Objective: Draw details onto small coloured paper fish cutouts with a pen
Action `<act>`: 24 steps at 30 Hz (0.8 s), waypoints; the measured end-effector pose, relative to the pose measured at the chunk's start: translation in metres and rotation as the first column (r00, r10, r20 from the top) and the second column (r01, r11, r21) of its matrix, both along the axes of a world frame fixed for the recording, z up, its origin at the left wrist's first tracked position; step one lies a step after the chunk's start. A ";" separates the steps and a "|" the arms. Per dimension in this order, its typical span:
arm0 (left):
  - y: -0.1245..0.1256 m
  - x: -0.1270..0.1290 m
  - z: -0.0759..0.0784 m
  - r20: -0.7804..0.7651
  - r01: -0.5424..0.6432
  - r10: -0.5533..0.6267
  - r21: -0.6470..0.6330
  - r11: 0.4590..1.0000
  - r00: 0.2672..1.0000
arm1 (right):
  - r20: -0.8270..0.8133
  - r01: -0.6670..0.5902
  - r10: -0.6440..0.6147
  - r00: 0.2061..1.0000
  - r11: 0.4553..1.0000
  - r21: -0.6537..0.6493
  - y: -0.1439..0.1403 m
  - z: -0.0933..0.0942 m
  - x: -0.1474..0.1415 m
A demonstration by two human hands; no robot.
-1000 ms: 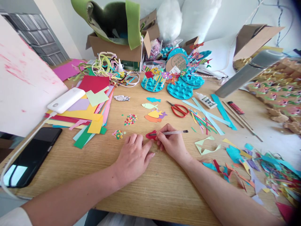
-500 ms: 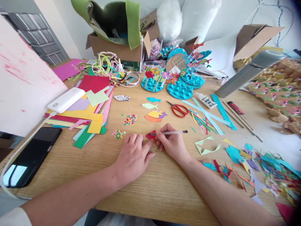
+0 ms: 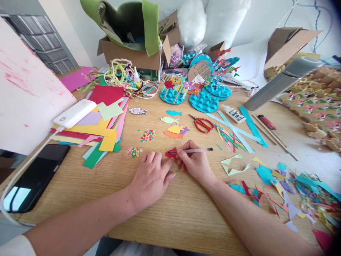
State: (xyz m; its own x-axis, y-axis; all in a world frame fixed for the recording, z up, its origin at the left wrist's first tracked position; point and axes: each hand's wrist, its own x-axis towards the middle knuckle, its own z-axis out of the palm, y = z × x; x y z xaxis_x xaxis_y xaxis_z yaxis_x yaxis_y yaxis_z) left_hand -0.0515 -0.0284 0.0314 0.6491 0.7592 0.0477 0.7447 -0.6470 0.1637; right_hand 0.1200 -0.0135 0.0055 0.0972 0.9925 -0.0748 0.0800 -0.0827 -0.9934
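A small red paper fish (image 3: 170, 153) lies on the wooden table (image 3: 165, 209). My right hand (image 3: 193, 161) grips a thin clear pen (image 3: 195, 150) whose tip rests on the fish. My left hand (image 3: 151, 177) lies flat beside the fish, its fingertips touching the fish's lower edge. Other paper fish, light green (image 3: 168, 120), blue (image 3: 173, 113) and an orange, yellow and purple cluster (image 3: 176, 131), lie just beyond. Two small heaps of coloured paper bits (image 3: 147, 135) sit to the left.
Red scissors (image 3: 202, 123), a glue bottle (image 3: 233, 113) and blue paper strips (image 3: 239, 133) lie to the right. Coloured paper sheets (image 3: 98, 131), a white power bank (image 3: 74, 113) and a black phone (image 3: 34, 177) are on the left. Blue scalloped discs (image 3: 204, 101) and cardboard boxes stand behind. Scraps (image 3: 293, 192) pile at right.
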 end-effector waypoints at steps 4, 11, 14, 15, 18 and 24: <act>0.000 0.000 0.000 0.001 -0.005 0.005 0.001 1.000 1.000 | 0.006 0.004 -0.004 1.000 1.000 0.006 -0.001 0.001 0.000; 0.000 0.000 0.001 -0.003 -0.006 0.006 0.006 1.000 1.000 | 0.009 0.003 -0.003 1.000 1.000 0.002 0.000 0.000 0.000; 0.000 0.000 0.001 -0.002 -0.005 0.005 0.002 1.000 1.000 | 0.005 -0.005 0.005 1.000 1.000 -0.006 0.000 0.000 0.000; 0.000 0.000 0.001 -0.002 -0.005 0.005 0.002 1.000 1.000 | 0.003 -0.008 0.008 1.000 1.000 -0.008 0.000 0.000 0.000; 0.000 0.000 0.000 -0.003 -0.004 0.004 0.000 1.000 1.000 | -0.004 -0.015 0.015 1.000 1.000 -0.007 0.000 0.001 0.000; 0.000 0.000 0.000 -0.003 -0.005 0.005 0.002 1.000 1.000 | -0.007 -0.018 0.018 1.000 1.000 -0.002 -0.001 0.000 0.001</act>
